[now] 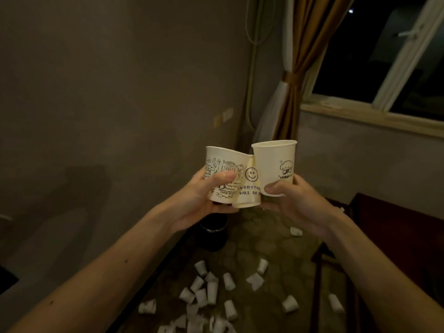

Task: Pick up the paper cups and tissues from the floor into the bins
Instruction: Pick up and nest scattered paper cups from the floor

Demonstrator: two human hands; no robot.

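Note:
My left hand grips a printed paper cup with "SWEET" lettering, thumb across its front. My right hand grips a plain cup with a small cartoon, upright. A third cup with a smiley face is squeezed between the two; which hand holds it I cannot tell. All three are raised at chest height. Far below on the floor lie several white paper cups and crumpled tissues. A dark round bin stands on the floor under my left hand.
A brownish wall fills the left. A tied curtain hangs in the corner beside a window. Dark furniture sits at the right. The patterned floor runs between wall and furniture.

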